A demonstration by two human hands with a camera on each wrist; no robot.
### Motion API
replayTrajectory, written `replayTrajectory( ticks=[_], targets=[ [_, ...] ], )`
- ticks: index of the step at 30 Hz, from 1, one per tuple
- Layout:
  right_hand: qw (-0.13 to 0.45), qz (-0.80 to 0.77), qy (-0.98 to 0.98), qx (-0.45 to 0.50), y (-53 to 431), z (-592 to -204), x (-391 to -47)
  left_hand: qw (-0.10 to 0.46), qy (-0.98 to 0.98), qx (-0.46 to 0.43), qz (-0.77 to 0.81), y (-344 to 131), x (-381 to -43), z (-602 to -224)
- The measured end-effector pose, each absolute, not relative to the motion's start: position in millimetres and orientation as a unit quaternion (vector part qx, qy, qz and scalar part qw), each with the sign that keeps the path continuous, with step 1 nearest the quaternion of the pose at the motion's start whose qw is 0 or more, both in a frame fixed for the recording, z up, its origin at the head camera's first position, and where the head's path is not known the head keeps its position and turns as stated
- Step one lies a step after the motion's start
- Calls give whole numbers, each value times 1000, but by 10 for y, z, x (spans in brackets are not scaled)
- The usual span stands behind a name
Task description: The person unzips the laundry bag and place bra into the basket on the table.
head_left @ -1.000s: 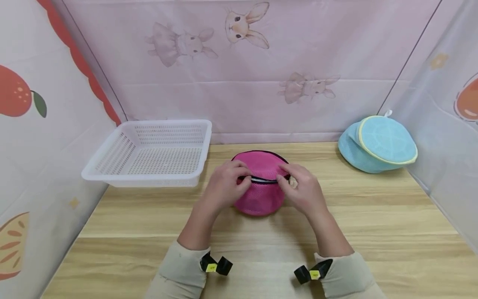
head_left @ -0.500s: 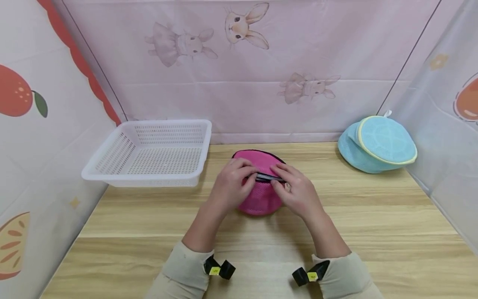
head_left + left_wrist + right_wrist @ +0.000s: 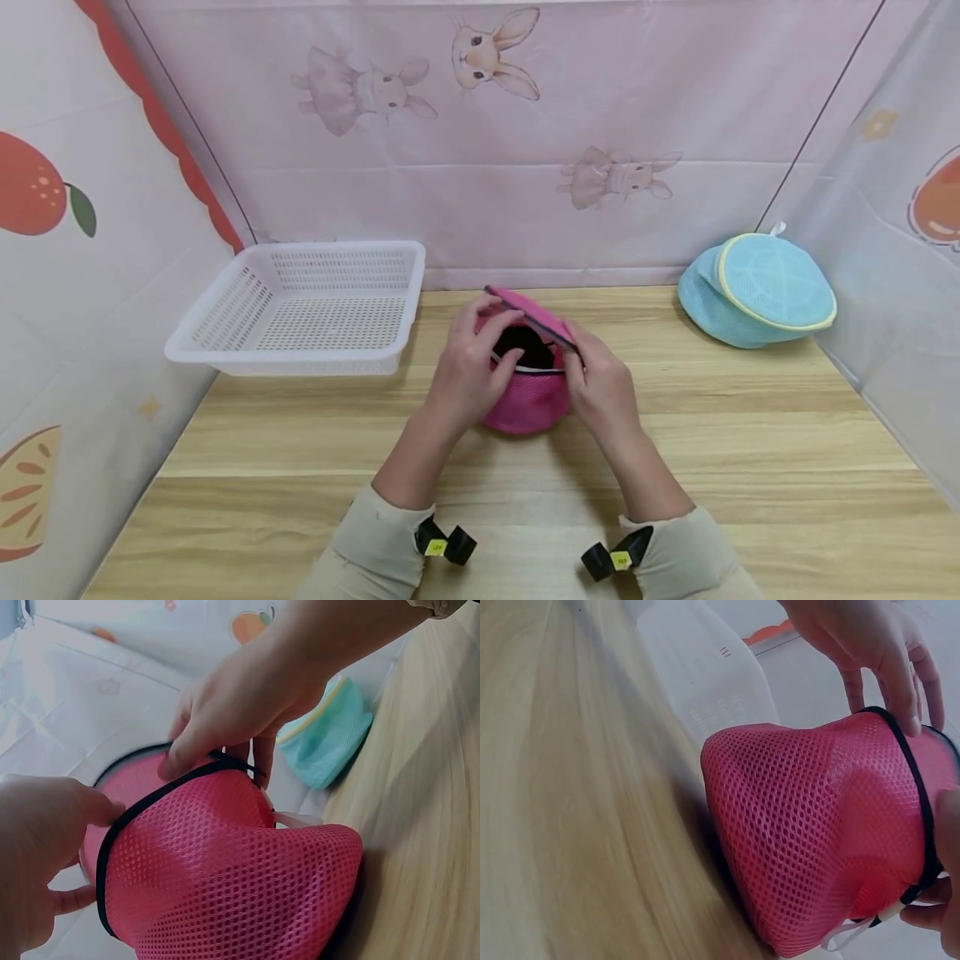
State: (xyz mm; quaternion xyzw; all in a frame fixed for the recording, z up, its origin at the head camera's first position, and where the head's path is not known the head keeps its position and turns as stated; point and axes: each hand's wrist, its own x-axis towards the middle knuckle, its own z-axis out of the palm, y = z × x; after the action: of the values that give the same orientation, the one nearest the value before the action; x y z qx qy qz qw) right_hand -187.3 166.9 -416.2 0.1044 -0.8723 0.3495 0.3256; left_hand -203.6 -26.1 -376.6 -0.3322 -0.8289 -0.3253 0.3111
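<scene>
A pink mesh laundry bag (image 3: 525, 406) with black trim stands on the table, its round lid (image 3: 540, 312) tilted up at the front. Through the gap something black (image 3: 528, 343) shows inside; its kind cannot be told. My left hand (image 3: 467, 367) holds the left side of the opening, thumb at the rim and fingers up by the lid. On the other side, my right hand (image 3: 606, 385) pinches the lid's right edge between thumb and fingers. In the right wrist view a pale zipper pull (image 3: 891, 911) hangs at the bag's trim.
A white perforated plastic basket (image 3: 296, 360) sits at the back left. At the back right lies a light blue mesh bag (image 3: 780, 279) with yellow trim. Printed cloth walls (image 3: 480, 208) enclose the wooden table (image 3: 765, 433) at the back and both sides.
The zipped gap in the pink bag has widened, and the lid's front edge has been lifted up and back. My right hand moved up with it; the black contents came into view.
</scene>
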Motion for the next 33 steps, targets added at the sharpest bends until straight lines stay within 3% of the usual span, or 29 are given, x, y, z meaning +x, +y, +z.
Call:
replayTrajectory(
  ticks=[4,7,15,19,27,33],
  targets=[
    [351,443,-824,35,1676,-4190,-1895,279,-844,-327,-319,-262,-2033,-3763],
    [328,539,-775,-38,1691,-4187,-1921,242,-860,-339,-295,-270,-2026,-3773],
    [149,861,-470,-129,1749,-4163,-2031,133,-907,-326,-233,-291,-2003,-3790],
    [100,880,-439,-153,1756,-4229,-2066,87,-921,-318,-207,-287,-2014,-3799],
    [17,840,-522,-150,1618,-4378,-2055,49,-930,-308,-197,-270,-2015,-3813],
    [15,822,-555,-125,1494,-4467,-2057,47,-932,-313,-176,-252,-2011,-3879]
  ],
)
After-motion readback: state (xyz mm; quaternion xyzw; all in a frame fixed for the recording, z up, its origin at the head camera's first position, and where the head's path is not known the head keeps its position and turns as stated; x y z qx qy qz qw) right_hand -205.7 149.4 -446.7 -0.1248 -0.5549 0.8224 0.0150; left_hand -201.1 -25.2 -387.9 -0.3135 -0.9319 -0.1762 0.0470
